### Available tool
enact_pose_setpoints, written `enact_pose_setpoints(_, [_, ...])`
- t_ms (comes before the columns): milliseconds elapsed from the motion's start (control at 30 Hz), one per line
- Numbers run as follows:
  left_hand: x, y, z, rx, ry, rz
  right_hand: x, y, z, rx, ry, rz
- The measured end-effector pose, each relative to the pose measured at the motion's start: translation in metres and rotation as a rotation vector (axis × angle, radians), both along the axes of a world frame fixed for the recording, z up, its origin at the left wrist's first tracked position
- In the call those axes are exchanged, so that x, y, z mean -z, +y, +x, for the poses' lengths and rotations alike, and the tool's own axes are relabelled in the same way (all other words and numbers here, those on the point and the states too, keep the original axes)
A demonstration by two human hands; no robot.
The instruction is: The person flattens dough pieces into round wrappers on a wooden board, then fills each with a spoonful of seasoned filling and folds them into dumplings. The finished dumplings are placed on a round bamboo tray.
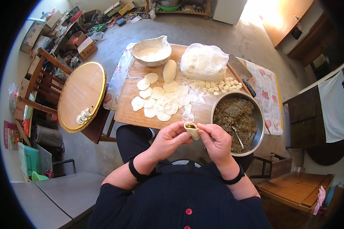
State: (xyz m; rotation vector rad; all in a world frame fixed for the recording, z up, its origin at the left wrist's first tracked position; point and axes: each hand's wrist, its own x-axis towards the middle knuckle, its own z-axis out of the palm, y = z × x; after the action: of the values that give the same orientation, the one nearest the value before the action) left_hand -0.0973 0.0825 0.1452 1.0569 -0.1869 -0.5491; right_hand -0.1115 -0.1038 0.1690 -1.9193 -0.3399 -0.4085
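Between my two hands is a dumpling [191, 130], its wrapper folded around dark filling that shows through a gap at the top. My left hand [172, 138] grips its left side, and my right hand [217, 140] pinches its right edge. Beyond them, round dough wrappers [157, 100] overlap on a wooden board [126, 111]. Just right of my right hand stands a steel bowl [261, 134] of chopped filling [232, 114] with a spoon [238, 138] stuck in it. Several small dough pieces [218, 86] lie behind the bowl.
A floury bowl [152, 54], a dough roll [169, 70] and a plastic bag of dough [204, 61] stand at the back. A rolling pin [239, 78] lies beside a cleaver [239, 66]. At left, a round tray [81, 88] bearing several folded dumplings [84, 116] rests on a chair [43, 83].
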Motion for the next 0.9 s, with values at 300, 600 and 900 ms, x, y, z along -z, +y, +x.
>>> enact_pose_setpoints(300, [0.006,-0.002,-0.002,-0.005,-0.077,0.089,0.001,-0.002,0.004,0.009,-0.062,-0.171])
enact_pose_setpoints(600, [0.006,-0.003,-0.001,0.014,-0.122,0.122,-0.001,0.0,0.008,-0.003,-0.104,-0.165])
enact_pose_setpoints(900, [0.005,-0.002,-0.002,0.011,-0.123,0.135,-0.001,0.005,0.007,0.015,-0.157,-0.196])
